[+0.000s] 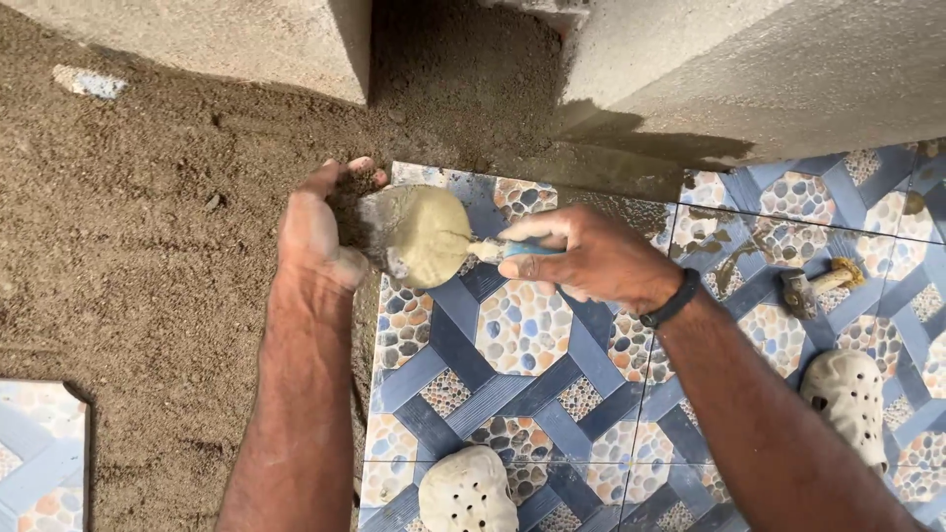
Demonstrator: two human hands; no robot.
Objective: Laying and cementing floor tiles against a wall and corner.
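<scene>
At far left a loose patterned tile (39,453) lies on the sandy mortar bed (148,256). The left hand (317,232), fingers together and curved, presses on the left edge of the laid tile (493,365). Just beside it, the trowel (426,236), loaded with mortar, is gripped by the right hand (591,258) closed around its blue handle. Concrete blocks (749,69) close the top side. A hammer (813,286) lies at right, well apart.
</scene>
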